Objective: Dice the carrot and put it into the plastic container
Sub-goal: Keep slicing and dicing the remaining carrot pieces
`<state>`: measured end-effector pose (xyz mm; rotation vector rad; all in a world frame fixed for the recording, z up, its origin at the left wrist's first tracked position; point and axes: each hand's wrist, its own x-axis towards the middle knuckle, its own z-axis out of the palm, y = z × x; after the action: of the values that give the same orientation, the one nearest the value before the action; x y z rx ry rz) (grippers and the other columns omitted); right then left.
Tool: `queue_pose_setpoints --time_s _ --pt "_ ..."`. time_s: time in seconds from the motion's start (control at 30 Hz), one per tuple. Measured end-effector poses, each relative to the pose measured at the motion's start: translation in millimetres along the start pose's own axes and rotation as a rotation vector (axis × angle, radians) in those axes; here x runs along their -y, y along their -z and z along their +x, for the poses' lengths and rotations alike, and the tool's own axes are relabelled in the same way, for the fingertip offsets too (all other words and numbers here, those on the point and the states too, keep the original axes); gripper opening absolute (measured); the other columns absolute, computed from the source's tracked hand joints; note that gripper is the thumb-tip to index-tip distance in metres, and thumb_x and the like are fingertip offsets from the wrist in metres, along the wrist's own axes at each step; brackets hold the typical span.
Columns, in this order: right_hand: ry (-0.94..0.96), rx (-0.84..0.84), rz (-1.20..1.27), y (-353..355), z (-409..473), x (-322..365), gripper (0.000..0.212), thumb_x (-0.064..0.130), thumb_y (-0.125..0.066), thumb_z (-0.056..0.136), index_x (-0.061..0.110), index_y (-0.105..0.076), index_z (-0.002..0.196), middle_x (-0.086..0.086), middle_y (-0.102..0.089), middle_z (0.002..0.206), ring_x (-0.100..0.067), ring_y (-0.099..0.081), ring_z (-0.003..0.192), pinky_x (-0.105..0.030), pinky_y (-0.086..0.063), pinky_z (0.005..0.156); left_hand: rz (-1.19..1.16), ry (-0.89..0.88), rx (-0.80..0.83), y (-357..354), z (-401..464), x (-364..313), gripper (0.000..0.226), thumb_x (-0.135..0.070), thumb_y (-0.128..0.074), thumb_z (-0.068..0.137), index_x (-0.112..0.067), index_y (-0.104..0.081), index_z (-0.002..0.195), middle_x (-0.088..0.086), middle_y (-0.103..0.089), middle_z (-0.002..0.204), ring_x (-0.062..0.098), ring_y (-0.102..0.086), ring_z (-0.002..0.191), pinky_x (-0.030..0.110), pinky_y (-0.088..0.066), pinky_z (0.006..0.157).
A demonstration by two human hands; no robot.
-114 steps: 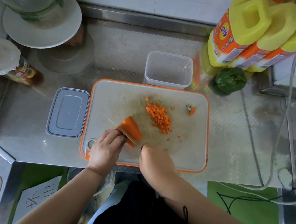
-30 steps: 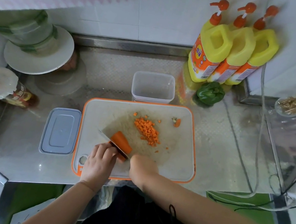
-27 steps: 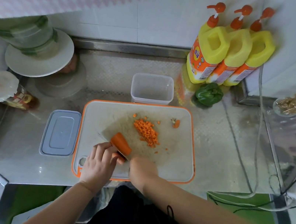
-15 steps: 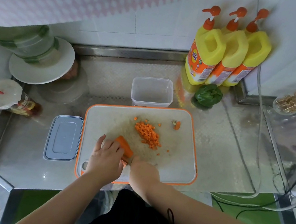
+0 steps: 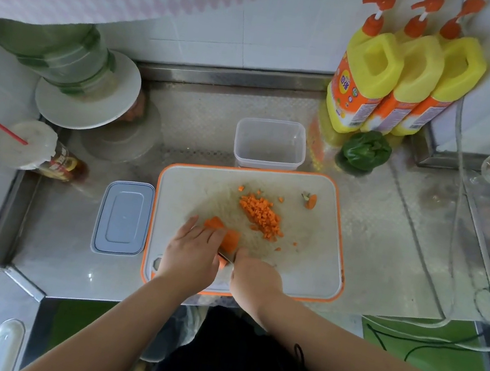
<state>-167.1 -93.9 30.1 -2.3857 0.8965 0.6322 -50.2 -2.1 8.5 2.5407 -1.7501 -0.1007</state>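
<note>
A carrot chunk [image 5: 220, 229] lies on the white cutting board [image 5: 315, 260], which has an orange rim. My left hand [image 5: 191, 252] lies over the carrot's near end, fingers fairly straight, and presses it down. My right hand [image 5: 254, 278] grips the knife [image 5: 226, 256]. Only a short strip of blade shows between the two hands, right by the carrot. A pile of diced carrot [image 5: 261, 215] sits mid-board, with a few loose bits around it. The cut carrot top [image 5: 311, 201] lies at the far right. The clear plastic container [image 5: 271, 144] stands empty just behind the board.
The container's grey lid [image 5: 123, 217] lies left of the board. At the back right stand three yellow pump bottles [image 5: 392, 80] and a green pepper [image 5: 364, 151]. A cup with a red straw [image 5: 28, 144] and a stack of plates [image 5: 88, 90] stand at the left. Cables [image 5: 453, 218] run down the right side.
My left hand has slid forward and flattened over the carrot. The long blade that showed across the carrot is now mostly hidden between my hands.
</note>
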Motion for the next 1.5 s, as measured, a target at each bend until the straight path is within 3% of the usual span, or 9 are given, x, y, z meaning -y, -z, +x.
queue_pose_setpoints --time_s 0.13,0.3,0.53,0.73,0.87,0.93,1.03,1.3,1.5 --pt "-0.019 0.002 0.013 -1 3 -2 0.027 0.012 -0.041 0.095 0.009 -0.044 0.122 -0.009 -0.066 0.101 -0.029 -0.065 0.091 -0.029 -0.038 0.064 -0.056 -0.033 -0.109 -4 -4 4 0.052 -0.025 -0.056 0.074 -0.02 -0.059 0.125 0.001 -0.062 0.121 0.025 -0.055 0.116 0.04 -0.023 0.116" --pt "-0.057 0.047 0.145 4 7 -8 0.022 0.026 -0.04 0.099 0.013 -0.05 0.113 -0.006 -0.06 0.092 -0.027 -0.058 0.083 -0.032 -0.039 0.064 -0.204 -0.038 -0.518 -16 -32 9 0.019 -0.015 -0.066 0.087 -0.015 -0.054 0.102 0.006 -0.06 0.102 0.029 -0.057 0.087 0.038 -0.049 0.077" --pt "0.008 -0.003 0.097 3 5 -6 0.023 0.029 -0.043 0.098 0.01 -0.054 0.106 -0.003 -0.05 0.079 -0.026 -0.051 0.072 -0.032 -0.04 0.062 -0.266 0.079 -0.362 -53 -43 14 0.011 -0.025 -0.062 0.091 -0.016 -0.065 0.099 0.005 -0.065 0.098 0.029 -0.059 0.091 0.041 -0.053 0.073" --pt "-0.028 -0.201 0.245 14 3 -7 0.026 0.036 -0.041 0.1 0.017 -0.053 0.113 -0.004 -0.065 0.084 -0.028 -0.063 0.076 -0.034 -0.045 0.06 -0.345 0.156 -0.362 -32 -19 12 0.022 -0.03 -0.058 0.091 -0.012 -0.069 0.096 0.007 -0.063 0.103 0.029 -0.054 0.097 0.039 -0.046 0.083" --pt "-0.056 -0.398 0.372 30 3 -15 0.024 0.033 -0.047 0.098 0.016 -0.056 0.112 -0.008 -0.067 0.08 -0.032 -0.063 0.076 -0.035 -0.042 0.058 -0.311 0.297 0.04 -6 35 13 0.043 -0.037 -0.068 0.083 -0.021 -0.062 0.122 -0.001 -0.052 0.132 0.026 -0.041 0.127 0.039 -0.034 0.101" --pt "-0.085 -0.419 0.42 35 5 -19 0.021 0.035 -0.047 0.097 0.019 -0.055 0.109 -0.006 -0.066 0.077 -0.032 -0.063 0.074 -0.036 -0.044 0.059 -0.223 0.241 0.196 -1 55 15 0.054 -0.043 -0.069 0.083 -0.026 -0.054 0.132 -0.005 -0.04 0.144 0.022 -0.03 0.135 0.038 -0.032 0.106" --pt "-0.114 -0.452 0.463 37 3 -24 0.02 0.038 -0.044 0.098 0.022 -0.054 0.104 0.001 -0.059 0.067 -0.028 -0.061 0.066 -0.037 -0.044 0.056 -0.117 0.127 0.35 1 71 21 0.052 -0.044 -0.066 0.086 -0.025 -0.053 0.133 -0.003 -0.043 0.138 0.021 -0.035 0.13 0.035 -0.036 0.101" --pt "-0.146 -0.516 0.44 20 -8 -39 0.025 0.039 -0.046 0.097 0.019 -0.056 0.108 -0.002 -0.058 0.063 -0.029 -0.061 0.063 -0.035 -0.04 0.051 -0.212 -0.113 0.209 3 61 35 0.021 -0.027 -0.049 0.099 -0.021 -0.065 0.109 -0.001 -0.057 0.114 0.022 -0.052 0.11 0.034 -0.044 0.085" --pt "-0.143 -0.501 0.423 13 -11 -43 0.025 0.036 -0.047 0.098 0.016 -0.057 0.108 -0.005 -0.061 0.061 -0.027 -0.06 0.059 -0.037 -0.043 0.05 -0.251 -0.095 0.416 -2 59 41 0.044 -0.038 -0.066 0.086 -0.029 -0.055 0.128 -0.005 -0.046 0.134 0.019 -0.037 0.122 0.031 -0.036 0.097"
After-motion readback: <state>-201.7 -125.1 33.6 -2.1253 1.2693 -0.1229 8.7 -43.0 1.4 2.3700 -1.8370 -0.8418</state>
